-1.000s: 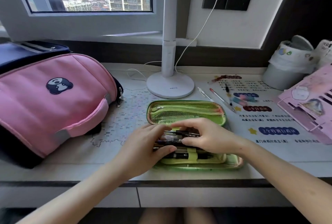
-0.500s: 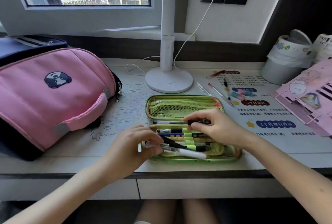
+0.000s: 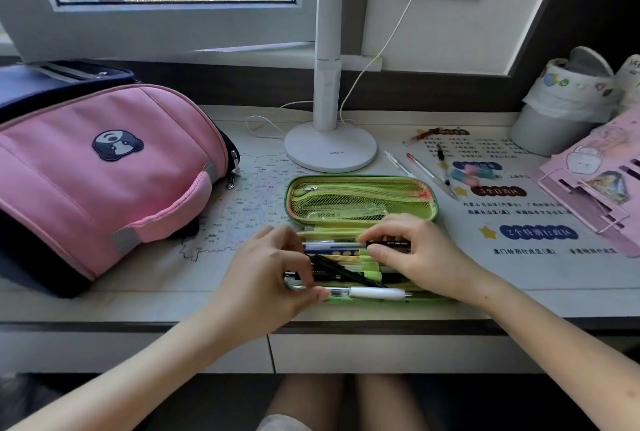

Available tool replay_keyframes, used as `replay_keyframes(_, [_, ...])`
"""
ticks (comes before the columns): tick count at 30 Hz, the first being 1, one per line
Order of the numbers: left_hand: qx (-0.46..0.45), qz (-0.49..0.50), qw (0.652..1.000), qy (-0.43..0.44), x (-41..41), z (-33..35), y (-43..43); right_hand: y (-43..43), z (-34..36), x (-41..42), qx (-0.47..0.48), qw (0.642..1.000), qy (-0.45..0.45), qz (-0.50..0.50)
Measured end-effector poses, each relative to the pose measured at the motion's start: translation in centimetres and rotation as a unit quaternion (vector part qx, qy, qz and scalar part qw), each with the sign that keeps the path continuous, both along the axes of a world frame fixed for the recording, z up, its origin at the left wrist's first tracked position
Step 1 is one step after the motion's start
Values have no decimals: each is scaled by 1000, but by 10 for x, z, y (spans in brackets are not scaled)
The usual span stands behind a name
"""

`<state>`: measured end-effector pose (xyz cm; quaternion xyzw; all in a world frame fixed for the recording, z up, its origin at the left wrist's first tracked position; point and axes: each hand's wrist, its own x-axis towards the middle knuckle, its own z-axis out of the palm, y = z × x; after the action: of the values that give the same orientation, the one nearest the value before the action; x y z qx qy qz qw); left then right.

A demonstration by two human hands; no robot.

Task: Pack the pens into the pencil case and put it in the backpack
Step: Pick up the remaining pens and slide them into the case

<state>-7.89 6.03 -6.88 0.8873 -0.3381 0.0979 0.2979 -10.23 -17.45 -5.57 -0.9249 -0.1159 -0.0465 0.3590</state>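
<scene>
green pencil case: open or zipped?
Open. The green fabric pencil case lies flat on the desk, mesh-pocket lid folded back, pens exposed in the elastic loops under both hands.

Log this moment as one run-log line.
stage: packing pens | left hand: white pen | right hand: black pen | pencil case: open

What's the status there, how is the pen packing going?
Left hand pinching a white pen; right hand gripping a black pen. Pencil case open. Loose pens still on desk.

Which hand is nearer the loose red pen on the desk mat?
Right. The right hand works in the pencil case just below the red pen; the left hand sits farther left.
</scene>
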Motion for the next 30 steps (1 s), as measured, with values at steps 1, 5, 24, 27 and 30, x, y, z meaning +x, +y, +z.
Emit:
replay_keyframes(1, [0, 4, 1000, 1, 0, 0, 0, 2, -1, 0, -21, 1000, -4, 4])
replay_keyframes(5, [0, -8, 1000, -14, 3, 2, -1, 5, -4, -3, -48, 998, -20, 33])
replay_keyframes(24, [-48, -28, 998, 30, 61, 36, -28, -107, 3, 114, -126, 906, 60, -399])
replay_keyframes(27, [-50, -24, 998, 25, 77, 45, -43, -109, -2, 137, -168, 897, 105, -395])
replay_keyframes(30, [-42, -27, 999, 18, 94, 50, -56, -105, -3, 153, -191, 881, 115, -418])
